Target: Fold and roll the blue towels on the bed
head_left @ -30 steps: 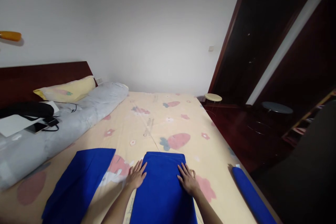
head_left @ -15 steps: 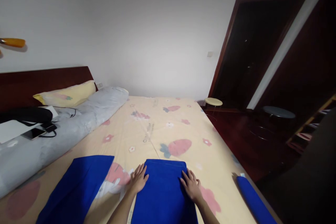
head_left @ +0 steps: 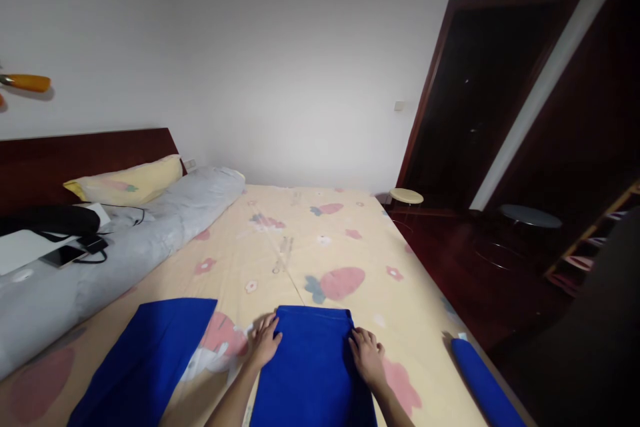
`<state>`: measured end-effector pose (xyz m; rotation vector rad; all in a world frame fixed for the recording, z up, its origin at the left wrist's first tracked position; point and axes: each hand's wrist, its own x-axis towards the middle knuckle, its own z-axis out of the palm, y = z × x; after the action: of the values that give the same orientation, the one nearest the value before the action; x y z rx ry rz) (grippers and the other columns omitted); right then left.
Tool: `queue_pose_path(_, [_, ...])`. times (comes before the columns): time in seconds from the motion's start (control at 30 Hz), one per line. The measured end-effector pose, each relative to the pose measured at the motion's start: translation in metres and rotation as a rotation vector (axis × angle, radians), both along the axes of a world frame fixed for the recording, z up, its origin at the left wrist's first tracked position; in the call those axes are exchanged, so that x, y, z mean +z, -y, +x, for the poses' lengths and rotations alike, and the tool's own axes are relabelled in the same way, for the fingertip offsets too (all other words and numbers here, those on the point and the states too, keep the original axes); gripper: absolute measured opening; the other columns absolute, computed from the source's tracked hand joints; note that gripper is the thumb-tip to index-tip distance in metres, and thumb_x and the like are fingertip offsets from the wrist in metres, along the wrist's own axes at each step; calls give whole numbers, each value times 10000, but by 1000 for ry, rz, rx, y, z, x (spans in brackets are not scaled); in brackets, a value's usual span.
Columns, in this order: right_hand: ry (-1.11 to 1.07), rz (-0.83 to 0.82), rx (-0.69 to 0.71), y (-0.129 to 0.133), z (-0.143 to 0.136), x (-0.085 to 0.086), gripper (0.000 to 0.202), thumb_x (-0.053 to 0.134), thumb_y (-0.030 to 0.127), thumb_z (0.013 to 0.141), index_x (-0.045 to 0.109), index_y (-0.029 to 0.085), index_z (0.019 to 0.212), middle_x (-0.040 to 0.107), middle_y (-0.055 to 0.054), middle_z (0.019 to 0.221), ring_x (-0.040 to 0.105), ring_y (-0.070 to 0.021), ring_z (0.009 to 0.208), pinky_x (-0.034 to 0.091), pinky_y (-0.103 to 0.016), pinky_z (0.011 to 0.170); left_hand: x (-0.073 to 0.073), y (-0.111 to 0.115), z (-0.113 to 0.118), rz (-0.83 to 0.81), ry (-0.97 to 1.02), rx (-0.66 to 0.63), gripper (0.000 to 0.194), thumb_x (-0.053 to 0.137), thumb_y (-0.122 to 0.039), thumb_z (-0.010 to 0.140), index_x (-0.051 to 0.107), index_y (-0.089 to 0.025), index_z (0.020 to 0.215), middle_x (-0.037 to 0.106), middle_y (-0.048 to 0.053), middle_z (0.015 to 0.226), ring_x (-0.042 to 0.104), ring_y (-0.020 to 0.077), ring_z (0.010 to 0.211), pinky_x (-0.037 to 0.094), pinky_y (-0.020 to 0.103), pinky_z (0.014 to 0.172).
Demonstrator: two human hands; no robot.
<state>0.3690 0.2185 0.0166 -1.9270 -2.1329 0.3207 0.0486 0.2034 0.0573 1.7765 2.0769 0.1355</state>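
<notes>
While lying flat on the bed [head_left: 310, 247], the middle blue cloth [head_left: 310, 373] is being pinned at both far corners: the left hand [head_left: 264, 345] and right hand [head_left: 367, 357] are pressing down with fingers spread, apparently keeping the fold square, though the near edge is running out of view. Another blue cloth [head_left: 145, 360] is lying to its left.

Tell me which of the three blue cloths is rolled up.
The one at the bed's right edge: it's a tight roll. The middle cloth under both hands and the left cloth lie flat.
</notes>
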Motion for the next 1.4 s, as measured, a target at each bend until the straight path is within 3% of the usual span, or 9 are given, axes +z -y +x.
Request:
queue_pose_path(0.2, [38, 36, 14, 3, 0, 5, 449, 245, 336, 979, 587, 201, 1236, 529, -113, 1334, 439, -275, 1238, 319, -505, 1002, 0, -4, 0, 24, 28, 2, 524, 414, -287, 858, 484, -245, 1375, 352, 30, 1527, 301, 187, 1398, 288, 403, 1097])
queue_pose_path(0.4, [67, 56, 7, 2, -2, 12, 473, 211, 288, 982, 539, 186, 1307, 501, -105, 1376, 433, -256, 1241, 303, -484, 1030, -6, -7, -2, 86, 68, -25, 562, 416, -228, 841, 448, -213, 1402, 367, 38, 1518, 333, 162, 1380, 301, 333, 1091])
queue_pose_path(0.8, [122, -9, 13, -9, -1, 15, 518, 188, 315, 985, 449, 179, 1411, 418, -99, 1471, 399, -260, 1300, 308, -491, 1056, -13, -17, -6, 92, 129, -3, 638, 396, -199, 842, 343, -239, 1477, 276, 34, 1565, 258, 189, 1424, 284, 414, 1115])
queue_pose_path(0.97, [160, -64, -14, -14, -4, 20, 553, 157, 345, 987, 325, 180, 1488, 308, -71, 1544, 331, -254, 1369, 283, -499, 1096, -10, -19, -1, 85, 129, -2, 657, 348, -226, 877, 230, -226, 1523, 163, 30, 1600, 183, 171, 1455, 232, 424, 1148])
queue_pose_path(1.07, [160, -189, -18, -19, -4, 20, 591, 199, 421, 976, 284, 168, 1503, 248, -66, 1567, 286, -278, 1405, 266, -544, 1109, -6, -16, 3, -55, 49, -18, 714, 377, -283, 878, 121, -216, 1541, 1, 26, 1610, 69, 214, 1480, 171, 535, 1149])
queue_pose_path(1.17, [133, -249, -26, -18, -10, 21, 640, 235, 460, 962, 233, 139, 1515, 172, -64, 1581, 218, -288, 1442, 237, -573, 1127, -4, -11, 13, -126, -82, -27, 752, 396, -305, 873, 63, -198, 1539, -96, 24, 1589, -14, 258, 1482, 119, 629, 1125])
queue_pose_path(1.27, [84, -137, -14, -4, -34, 21, 621, 199, 421, 975, 174, 130, 1522, 91, -55, 1585, 125, -248, 1470, 164, -533, 1173, -12, -2, 38, 108, -213, 4, 698, 315, -178, 879, 71, -162, 1532, -53, 32, 1586, -7, 245, 1481, 66, 600, 1154])
queue_pose_path(1.33, [-3, -65, 122, 13, -59, 19, 585, 153, 395, 986, 170, 168, 1524, 86, -34, 1581, 112, -212, 1471, 156, -493, 1187, -25, 7, 61, 255, -197, -74, 667, 260, -128, 884, 95, -177, 1529, 3, 18, 1587, 33, 211, 1481, 82, 521, 1188])
queue_pose_path(1.4, [-99, -55, 277, 30, -81, 13, 559, 128, 382, 991, 189, 209, 1520, 124, -19, 1572, 141, -188, 1463, 191, -464, 1185, -40, 18, 80, 297, -123, -203, 621, 224, -147, 915, 126, -220, 1525, 64, -3, 1584, 91, 183, 1475, 145, 453, 1200])
